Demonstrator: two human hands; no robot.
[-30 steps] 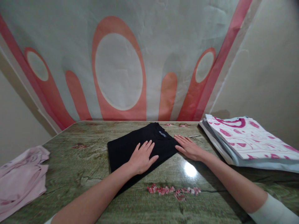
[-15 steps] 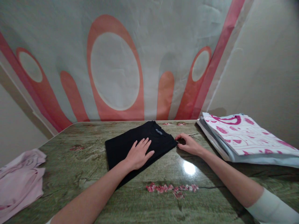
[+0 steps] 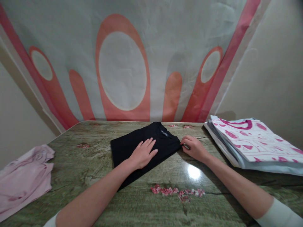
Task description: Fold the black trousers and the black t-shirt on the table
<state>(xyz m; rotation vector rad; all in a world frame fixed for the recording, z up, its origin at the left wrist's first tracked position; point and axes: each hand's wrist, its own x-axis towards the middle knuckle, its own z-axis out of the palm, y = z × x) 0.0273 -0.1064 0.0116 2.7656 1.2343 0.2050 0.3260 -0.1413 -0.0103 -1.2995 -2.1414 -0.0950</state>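
Observation:
A folded black T-shirt [image 3: 132,142] lies at an angle on the table, its neckline and small label toward the far right. Flat on top of it rests my left hand [image 3: 143,154], fingers stretched out. My right hand [image 3: 192,147] pinches the shirt's right corner near the shoulder between thumb and fingers.
To the right is a stack of folded clothes [image 3: 241,162], topped by a white shirt with pink prints [image 3: 258,135]. A crumpled pink garment [image 3: 28,179] lies at the left. The wood-patterned table [image 3: 94,179] ends at a wall with a printed sheet [image 3: 157,56].
The view has shifted slightly, so everything sits a little further right. My right thumb and fingers have closed on the shirt's corner; my left hand stays flat on the shirt.

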